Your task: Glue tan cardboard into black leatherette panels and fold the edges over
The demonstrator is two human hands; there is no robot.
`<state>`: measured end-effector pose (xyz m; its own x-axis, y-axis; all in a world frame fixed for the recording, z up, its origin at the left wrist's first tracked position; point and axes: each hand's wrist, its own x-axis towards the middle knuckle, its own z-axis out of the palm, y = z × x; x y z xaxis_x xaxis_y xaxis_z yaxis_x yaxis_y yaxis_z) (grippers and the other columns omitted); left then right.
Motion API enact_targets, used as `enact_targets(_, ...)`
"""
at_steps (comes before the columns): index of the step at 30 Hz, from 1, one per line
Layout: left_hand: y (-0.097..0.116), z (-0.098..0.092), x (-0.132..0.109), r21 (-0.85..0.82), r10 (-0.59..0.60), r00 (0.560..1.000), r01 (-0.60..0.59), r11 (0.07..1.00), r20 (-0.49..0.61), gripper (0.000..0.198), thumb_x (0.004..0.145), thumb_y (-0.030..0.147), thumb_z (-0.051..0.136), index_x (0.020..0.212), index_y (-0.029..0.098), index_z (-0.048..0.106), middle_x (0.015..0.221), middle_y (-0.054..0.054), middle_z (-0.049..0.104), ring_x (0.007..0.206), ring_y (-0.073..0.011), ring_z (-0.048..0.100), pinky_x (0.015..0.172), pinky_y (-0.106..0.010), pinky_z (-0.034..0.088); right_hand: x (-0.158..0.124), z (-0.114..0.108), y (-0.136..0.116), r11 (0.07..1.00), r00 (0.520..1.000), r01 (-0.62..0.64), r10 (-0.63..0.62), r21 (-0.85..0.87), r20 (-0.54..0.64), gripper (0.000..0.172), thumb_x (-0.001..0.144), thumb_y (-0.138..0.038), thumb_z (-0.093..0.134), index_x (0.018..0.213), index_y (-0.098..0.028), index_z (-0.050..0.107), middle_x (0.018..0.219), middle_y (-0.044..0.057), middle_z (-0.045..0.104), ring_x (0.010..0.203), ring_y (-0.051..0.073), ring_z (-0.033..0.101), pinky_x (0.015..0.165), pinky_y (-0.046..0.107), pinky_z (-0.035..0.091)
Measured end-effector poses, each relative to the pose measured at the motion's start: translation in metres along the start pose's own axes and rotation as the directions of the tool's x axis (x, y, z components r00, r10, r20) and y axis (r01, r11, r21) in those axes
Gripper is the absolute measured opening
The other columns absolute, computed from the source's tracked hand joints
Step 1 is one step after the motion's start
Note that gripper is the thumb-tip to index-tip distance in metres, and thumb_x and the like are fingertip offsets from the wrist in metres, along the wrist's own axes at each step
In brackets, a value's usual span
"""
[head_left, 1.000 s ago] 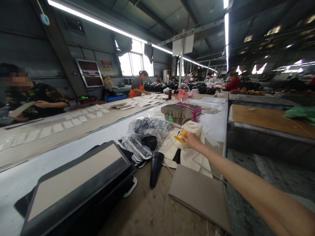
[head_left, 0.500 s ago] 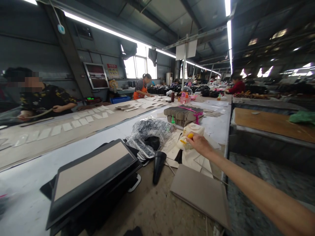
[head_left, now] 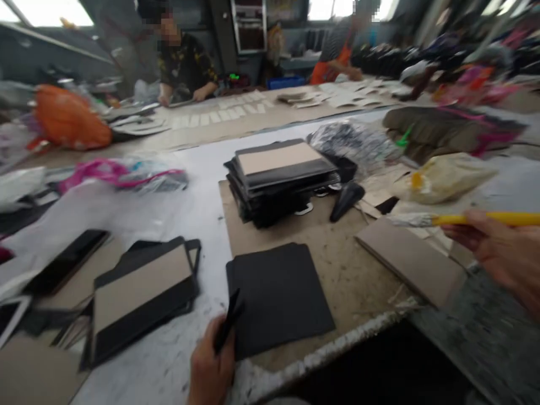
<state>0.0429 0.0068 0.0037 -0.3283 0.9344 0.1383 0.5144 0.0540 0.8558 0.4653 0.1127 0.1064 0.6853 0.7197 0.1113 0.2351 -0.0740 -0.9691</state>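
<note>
A brush (head_left: 468, 219) with a long yellow handle and whitish bristles is gripped in my right hand (head_left: 500, 253), bristles pointing left. Beneath the bristles lies a flat grey-brown board (head_left: 409, 259). My left hand (head_left: 213, 360), at the table's front edge, is closed on thin black pieces (head_left: 228, 323) whose kind is too blurred to make out. Just right of that hand, a square black panel (head_left: 278, 298) lies flat. Beyond the panel stands a stack of black pieces (head_left: 270, 199) topped by a beige strip. A pale container (head_left: 453, 177) rests behind the brush.
At left are more black-and-beige pieces (head_left: 143, 292), a dark phone-like slab (head_left: 70, 261) and pink plastic (head_left: 101, 174). A black cone-shaped object (head_left: 348, 199) lies beside clear wrap (head_left: 352, 140). Two people work across the table (head_left: 202, 149).
The view has swung left and down. My right hand has come away from the pale container and now holds the brush in the open. My left hand has come into view.
</note>
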Motion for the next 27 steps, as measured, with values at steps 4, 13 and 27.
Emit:
enact_targets(4, 0.003, -0.009, -0.007, -0.104, -0.192, 0.981, 0.195, 0.975, 0.042, 0.032, 0.084, 0.047, 0.047, 0.069, 0.019, 0.054, 0.051, 0.004, 0.048, 0.046, -0.0121, 0.046, 0.049, -0.024, 0.039, -0.104, 0.04, -0.016, 0.986, 0.926, -0.16, 0.164, -0.041, 0.339, 0.029, 0.061, -0.047, 0.072, 0.074, -0.022, 0.063, 0.073, 0.008, 0.066, 0.065, 0.021, 0.064, 0.067, 0.034, 0.056)
enact_targets(13, 0.025, -0.02, -0.005, -0.38, -0.448, 0.864, 0.504, 0.776, 0.232, 0.031, 0.072, 0.044, 0.065, 0.075, 0.018, 0.049, 0.046, 0.007, 0.05, 0.041, -0.0088, 0.044, 0.042, -0.02, 0.036, -0.201, 0.124, -0.035, 0.959, 0.662, 0.279, -0.227, 0.046, 0.714, 0.02, 0.081, -0.04, 0.058, 0.083, -0.02, 0.061, 0.074, 0.003, 0.064, 0.063, 0.015, 0.063, 0.058, 0.025, 0.054)
enact_targets(27, -0.015, -0.038, -0.033, -0.172, 0.303, 0.929, -0.27, 0.947, 0.211, 0.036, 0.08, 0.007, 0.042, 0.11, 0.016, 0.06, 0.105, -0.012, 0.064, 0.098, -0.0221, 0.06, 0.083, -0.036, 0.052, -0.213, 0.156, -0.035, 0.799, 0.552, 0.6, -0.381, -0.037, 0.742, 0.018, 0.086, -0.036, 0.051, 0.085, -0.02, 0.06, 0.083, 0.004, 0.062, 0.075, 0.017, 0.061, 0.066, 0.028, 0.049)
